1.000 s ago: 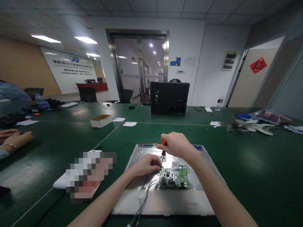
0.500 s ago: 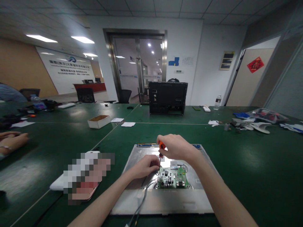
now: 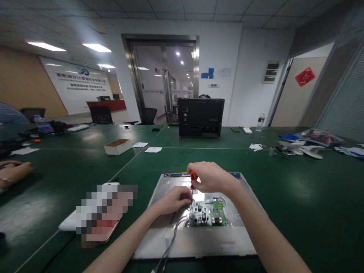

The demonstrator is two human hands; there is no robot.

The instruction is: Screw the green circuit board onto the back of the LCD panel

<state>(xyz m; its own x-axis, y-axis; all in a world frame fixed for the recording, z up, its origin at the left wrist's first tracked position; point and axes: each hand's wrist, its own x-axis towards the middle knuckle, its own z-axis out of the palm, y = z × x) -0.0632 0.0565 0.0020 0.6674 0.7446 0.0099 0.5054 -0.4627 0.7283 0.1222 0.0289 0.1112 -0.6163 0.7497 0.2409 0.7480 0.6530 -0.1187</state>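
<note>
A silver metal panel [image 3: 210, 242] lies flat on the green table, with a green circuit board [image 3: 207, 213] on its middle. My right hand [image 3: 212, 176] is wrapped round the orange and black handle of a screwdriver [image 3: 193, 176], held upright over the board's upper left corner. Beside the shaft's lower end, my left hand [image 3: 176, 199] has its fingers pinched together at that same corner; what they hold, if anything, is hidden. Dark cables [image 3: 173, 242] run from the board's left side toward the panel's front edge.
Left of the panel lie a white object [image 3: 67, 223] and a pink phone-like object [image 3: 99, 237], partly blurred. An open box [image 3: 118, 147] and a black monitor housing [image 3: 201, 118] stand farther back. Another person's hand [image 3: 17, 173] rests at far left.
The view has shifted very slightly. Both hands keep nearly the same place and grip, and the board and panel have not moved.
</note>
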